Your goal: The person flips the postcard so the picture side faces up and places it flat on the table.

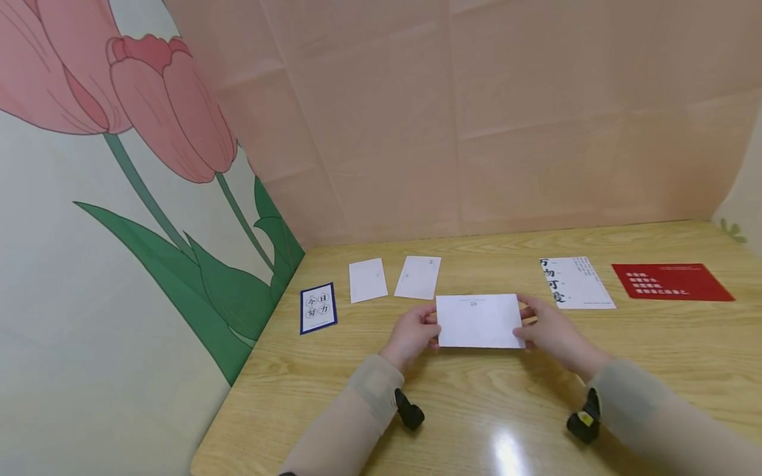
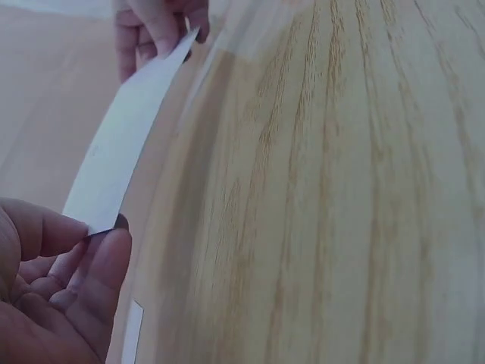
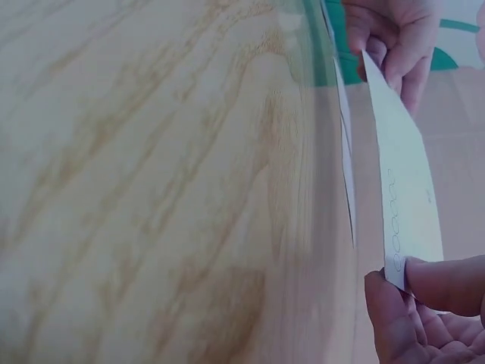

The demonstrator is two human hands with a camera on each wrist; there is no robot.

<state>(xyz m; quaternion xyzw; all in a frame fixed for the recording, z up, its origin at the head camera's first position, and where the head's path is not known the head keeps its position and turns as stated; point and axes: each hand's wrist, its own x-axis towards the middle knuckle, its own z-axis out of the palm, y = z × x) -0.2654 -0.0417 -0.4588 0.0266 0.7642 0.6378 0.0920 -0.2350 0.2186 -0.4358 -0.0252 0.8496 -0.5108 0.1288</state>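
Observation:
A white card (image 1: 479, 322) is held lengthwise across, raised over the wooden table, its pale face toward the head camera. My left hand (image 1: 413, 334) pinches its left end; my right hand (image 1: 550, 334) grips the right end between thumb and fingers. In the left wrist view the left thumb presses on a corner of the card (image 2: 125, 152), with fingers behind it. Faint print and a row of small circles show on the card (image 3: 405, 174) in the right wrist view. The card's other face is hidden.
On the wooden table (image 1: 476, 410), a blue-bordered card (image 1: 318, 309) and two white cards, one on the left (image 1: 368, 280) and one beside it (image 1: 418, 277), lie at left. Back right are a card with black characters (image 1: 577, 283) and a red card (image 1: 673, 282). A pink backdrop (image 1: 476, 132) stands behind.

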